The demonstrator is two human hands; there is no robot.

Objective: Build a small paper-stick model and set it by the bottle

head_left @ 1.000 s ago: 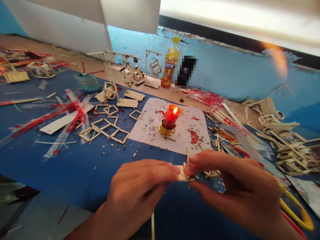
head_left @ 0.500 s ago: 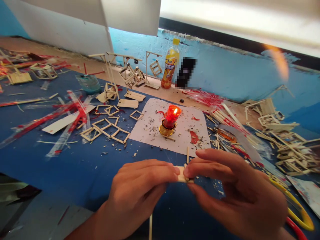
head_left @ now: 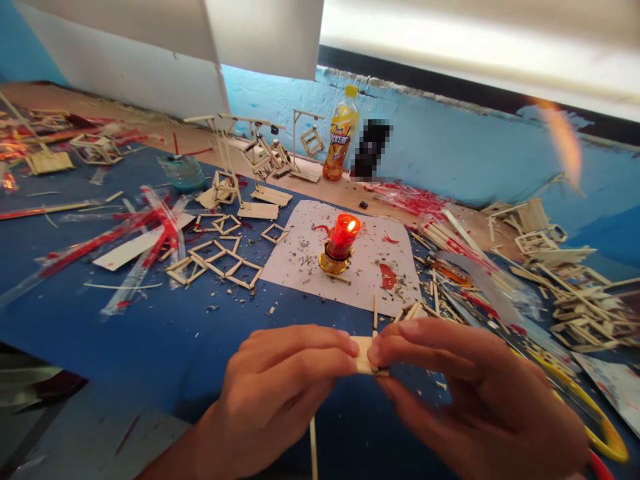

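My left hand (head_left: 280,387) and my right hand (head_left: 475,393) meet low in the middle of the view, fingertips pinched from either side on a small pale wooden stick piece (head_left: 364,357). A thin stick (head_left: 375,313) rises upright from that piece. Both hands hover just above the blue table cover (head_left: 165,340). Beyond them a lit red candle (head_left: 343,237) stands on a white sheet (head_left: 305,257) flecked with shavings.
Square stick frames (head_left: 215,260) lie left of the sheet. Small stick models (head_left: 260,157), an orange drink bottle (head_left: 341,137) and a teal bowl (head_left: 183,172) stand at the back. Heaps of sticks and frames (head_left: 575,293) fill the right; red-striped plastic wrappers (head_left: 125,240) lie left.
Both hands stay pinched on the stick piece and have dropped slightly in the view. The view has shifted a little; the right hand's fingers have closed in somewhat.
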